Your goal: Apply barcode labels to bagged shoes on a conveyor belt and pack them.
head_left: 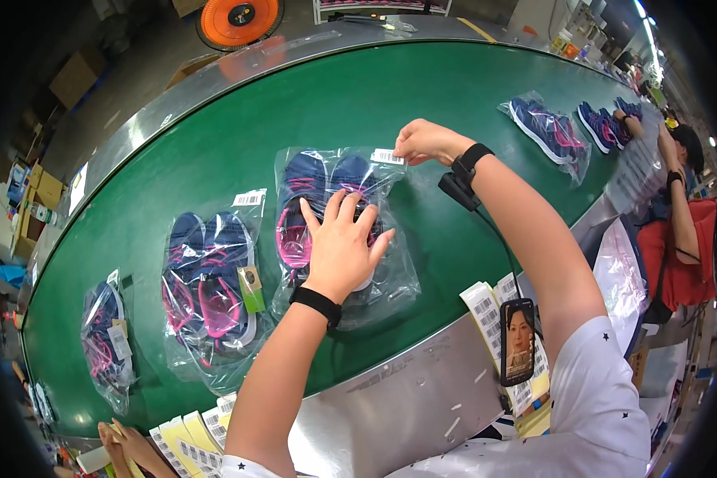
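Observation:
A pair of navy and pink sneakers (304, 173) lies in a clear plastic bag (402, 275) on the green conveyor belt in front of me. My left hand (341, 248) rests on this bag over the shoes, its fingers spread. At the bag's upper right corner sits a white barcode sticker (385, 156). The thumb and fingertips of my right hand (432, 143) are pinched together at the sticker's right end. Just left is another bagged pair of sneakers (187, 239), with a barcode sticker (249, 197) on its upper corner and a green tag (252, 291).
More bagged sneakers lie at far left (99, 334) and upper right (546, 131). Sheets of barcode stickers (484, 315) and a phone (517, 342) are at the metal table edge (406, 390). A co-worker (681, 215) handles shoes at right; another person's hands (123, 442) show lower left.

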`<state>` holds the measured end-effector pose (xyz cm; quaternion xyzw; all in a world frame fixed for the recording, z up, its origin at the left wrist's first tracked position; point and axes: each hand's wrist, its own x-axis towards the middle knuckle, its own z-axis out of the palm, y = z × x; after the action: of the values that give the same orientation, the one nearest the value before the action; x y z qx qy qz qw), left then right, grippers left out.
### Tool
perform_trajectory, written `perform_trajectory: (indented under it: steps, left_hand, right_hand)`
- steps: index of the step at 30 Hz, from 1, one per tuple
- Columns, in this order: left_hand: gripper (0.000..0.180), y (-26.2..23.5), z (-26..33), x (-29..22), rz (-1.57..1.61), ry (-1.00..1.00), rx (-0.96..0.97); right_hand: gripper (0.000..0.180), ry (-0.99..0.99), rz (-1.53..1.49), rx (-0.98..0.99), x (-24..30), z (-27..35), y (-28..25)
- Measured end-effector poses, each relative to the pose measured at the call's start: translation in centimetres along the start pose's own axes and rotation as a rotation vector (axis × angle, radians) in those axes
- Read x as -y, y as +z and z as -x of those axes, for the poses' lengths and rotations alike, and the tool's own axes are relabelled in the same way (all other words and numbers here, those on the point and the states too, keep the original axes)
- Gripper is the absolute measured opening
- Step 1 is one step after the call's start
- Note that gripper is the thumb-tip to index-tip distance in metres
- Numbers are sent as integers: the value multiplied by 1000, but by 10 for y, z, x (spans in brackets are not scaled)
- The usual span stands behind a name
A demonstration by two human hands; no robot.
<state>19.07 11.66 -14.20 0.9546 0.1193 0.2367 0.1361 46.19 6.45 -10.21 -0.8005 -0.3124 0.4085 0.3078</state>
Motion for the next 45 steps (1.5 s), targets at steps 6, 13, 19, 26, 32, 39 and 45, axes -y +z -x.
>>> perform_trajectory:
  steps: [6,13,19,26,32,39,45]
  left_hand:
    - [39,1,1,0,2,-7,-14]
    - [38,-4,16,7,-13,-43,-18]
    - [47,-64,91,-39,144,-22,-5]
    - [45,-173,288,-121,285,-339,233]
    - [63,-180,425,-141,9,-807,56]
    - [66,-161,446,-150,-129,-805,92]
    - [41,-173,439,-163,-50,-678,-34]
  right_hand:
    - [8,-2,-104,-28,-14,-1,3]
    - [68,97,-506,-249,-12,21,23]
    - [73,3,-562,-445,-10,63,79]
    - [25,-184,-981,4,-7,52,181]
    - [63,-275,-556,-355,16,68,159]
    - [39,-483,-473,37,19,268,258]
    - [19,-318,-480,306,-25,377,317]
